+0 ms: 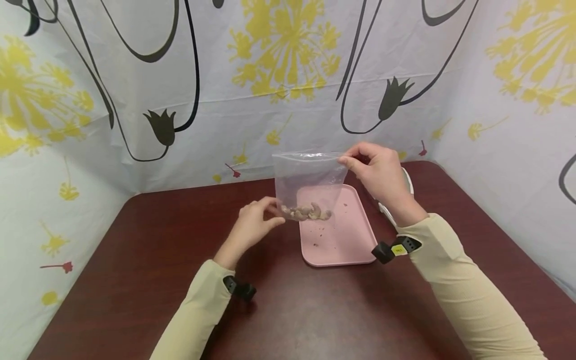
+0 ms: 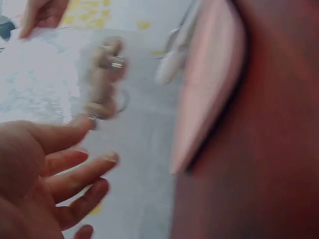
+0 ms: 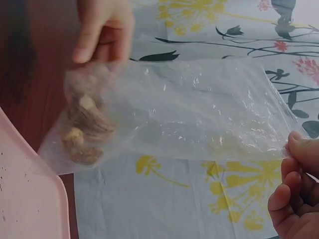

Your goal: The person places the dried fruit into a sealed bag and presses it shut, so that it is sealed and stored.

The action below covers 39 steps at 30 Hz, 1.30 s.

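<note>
A clear zip bag [image 1: 299, 175] hangs upright above the tray, with several knobbly brown root pieces [image 1: 308, 212] at its bottom. In the right wrist view these root pieces [image 3: 89, 122] show pale yellow ends and look like ginger. My right hand [image 1: 382, 172] pinches the bag's top right corner between thumb and fingers. Beside the lower left corner is my left hand [image 1: 254, 220], thumb and fingers spread apart. The left wrist view shows the left hand's [image 2: 55, 169] thumb tip at the bag's bottom, the other fingers loose.
A pink tray [image 1: 342, 245] with small dark crumbs lies under and behind the bag on the dark red table [image 1: 180, 250]. Partly hidden behind my right hand is a white-rimmed object [image 1: 408, 180]. Patterned cloth [image 1: 216, 135] stands along the table's back and sides.
</note>
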Each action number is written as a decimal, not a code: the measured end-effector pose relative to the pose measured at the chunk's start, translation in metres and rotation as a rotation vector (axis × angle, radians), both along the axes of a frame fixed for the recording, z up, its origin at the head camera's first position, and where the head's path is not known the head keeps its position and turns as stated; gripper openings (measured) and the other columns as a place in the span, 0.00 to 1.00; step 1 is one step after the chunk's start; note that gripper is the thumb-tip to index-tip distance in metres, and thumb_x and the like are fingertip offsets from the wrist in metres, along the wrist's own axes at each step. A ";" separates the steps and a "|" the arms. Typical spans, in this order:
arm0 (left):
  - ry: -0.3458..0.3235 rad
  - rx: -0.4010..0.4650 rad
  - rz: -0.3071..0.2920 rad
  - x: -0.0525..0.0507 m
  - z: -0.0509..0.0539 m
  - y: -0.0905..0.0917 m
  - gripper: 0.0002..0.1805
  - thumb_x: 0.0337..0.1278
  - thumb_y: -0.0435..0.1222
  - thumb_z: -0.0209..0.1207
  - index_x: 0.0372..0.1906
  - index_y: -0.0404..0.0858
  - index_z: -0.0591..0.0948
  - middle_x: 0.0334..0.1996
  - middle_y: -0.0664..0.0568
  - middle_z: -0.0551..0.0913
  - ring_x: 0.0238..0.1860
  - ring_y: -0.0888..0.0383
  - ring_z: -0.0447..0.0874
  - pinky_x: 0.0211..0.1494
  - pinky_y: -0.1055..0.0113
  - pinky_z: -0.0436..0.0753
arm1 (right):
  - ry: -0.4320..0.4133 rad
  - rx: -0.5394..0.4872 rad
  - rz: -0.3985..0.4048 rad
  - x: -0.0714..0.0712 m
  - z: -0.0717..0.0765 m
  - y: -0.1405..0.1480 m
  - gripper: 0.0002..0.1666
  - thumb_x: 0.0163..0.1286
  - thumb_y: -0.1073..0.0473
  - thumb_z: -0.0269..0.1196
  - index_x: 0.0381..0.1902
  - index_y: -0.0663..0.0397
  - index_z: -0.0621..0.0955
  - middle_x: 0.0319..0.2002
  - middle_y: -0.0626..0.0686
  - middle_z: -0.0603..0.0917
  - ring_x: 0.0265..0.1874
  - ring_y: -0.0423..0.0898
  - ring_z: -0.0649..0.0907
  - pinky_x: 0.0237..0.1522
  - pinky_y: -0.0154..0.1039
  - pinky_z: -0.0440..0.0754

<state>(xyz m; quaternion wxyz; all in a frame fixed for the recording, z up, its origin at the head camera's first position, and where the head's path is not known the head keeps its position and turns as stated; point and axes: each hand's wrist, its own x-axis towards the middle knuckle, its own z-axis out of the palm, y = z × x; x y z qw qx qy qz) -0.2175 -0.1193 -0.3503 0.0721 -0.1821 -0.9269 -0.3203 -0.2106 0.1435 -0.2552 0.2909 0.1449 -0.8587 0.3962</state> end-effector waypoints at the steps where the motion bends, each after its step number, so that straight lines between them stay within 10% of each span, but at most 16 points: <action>1: -0.017 0.009 -0.001 -0.001 0.006 -0.001 0.22 0.52 0.42 0.67 0.53 0.41 0.79 0.40 0.53 0.87 0.51 0.47 0.78 0.64 0.48 0.65 | 0.010 0.004 0.004 0.000 -0.001 0.000 0.07 0.60 0.58 0.69 0.28 0.57 0.85 0.27 0.54 0.85 0.21 0.31 0.72 0.26 0.25 0.67; 12: 0.177 0.193 0.016 -0.011 0.060 0.015 0.21 0.50 0.44 0.68 0.49 0.40 0.82 0.47 0.46 0.84 0.52 0.50 0.79 0.54 0.55 0.77 | 0.090 0.044 0.040 -0.005 -0.012 -0.002 0.05 0.56 0.62 0.71 0.25 0.57 0.85 0.26 0.53 0.85 0.21 0.31 0.72 0.26 0.25 0.67; 22: 0.453 0.317 0.029 -0.014 0.071 0.032 0.08 0.46 0.40 0.69 0.28 0.39 0.86 0.26 0.50 0.84 0.38 0.55 0.79 0.42 0.61 0.72 | -0.092 -0.042 0.055 -0.006 -0.024 0.007 0.08 0.61 0.56 0.68 0.31 0.56 0.85 0.29 0.53 0.85 0.24 0.32 0.75 0.29 0.25 0.71; 31: 0.509 0.407 0.038 -0.013 0.082 0.032 0.06 0.46 0.36 0.69 0.27 0.36 0.86 0.27 0.48 0.85 0.39 0.53 0.78 0.44 0.60 0.72 | -0.270 0.084 0.134 -0.005 -0.061 0.019 0.09 0.60 0.60 0.68 0.39 0.56 0.85 0.32 0.53 0.84 0.29 0.41 0.78 0.32 0.31 0.74; 39: 0.534 0.440 0.056 -0.013 0.086 0.032 0.07 0.48 0.37 0.68 0.27 0.36 0.86 0.26 0.48 0.85 0.38 0.53 0.78 0.47 0.57 0.70 | -0.247 0.156 0.132 -0.006 -0.094 0.016 0.02 0.58 0.62 0.70 0.30 0.54 0.86 0.30 0.50 0.85 0.30 0.41 0.80 0.36 0.37 0.78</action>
